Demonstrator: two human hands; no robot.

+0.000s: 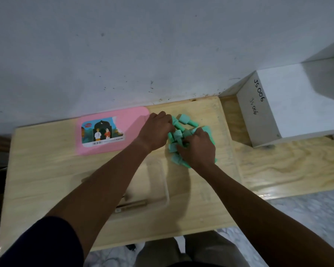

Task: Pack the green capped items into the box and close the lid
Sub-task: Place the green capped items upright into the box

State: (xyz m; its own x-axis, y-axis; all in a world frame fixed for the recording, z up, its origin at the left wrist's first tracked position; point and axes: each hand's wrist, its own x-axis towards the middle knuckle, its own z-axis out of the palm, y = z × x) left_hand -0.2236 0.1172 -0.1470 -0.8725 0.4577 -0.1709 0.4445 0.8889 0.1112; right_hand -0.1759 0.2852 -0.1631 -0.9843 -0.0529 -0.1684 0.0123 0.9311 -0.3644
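Observation:
A heap of several green capped items (183, 122) lies on the wooden table (46, 170) right of centre. My left hand (157, 130) is curled over the heap's left edge, fingers closed on some of the items. My right hand (199, 149) presses on the heap's near right side, its fingers bent among the pieces. A clear plastic box (158, 182) stands open below my left forearm, partly hidden by it. The pink lid (129, 120) with a picture label lies flat at the back left of the heap.
A white box (289, 105) marked "JS006" stands at the right on a lower plywood board (289, 166). A pen-like stick (132, 206) lies near the clear box's front. The grey wall (123, 54) runs right behind the table.

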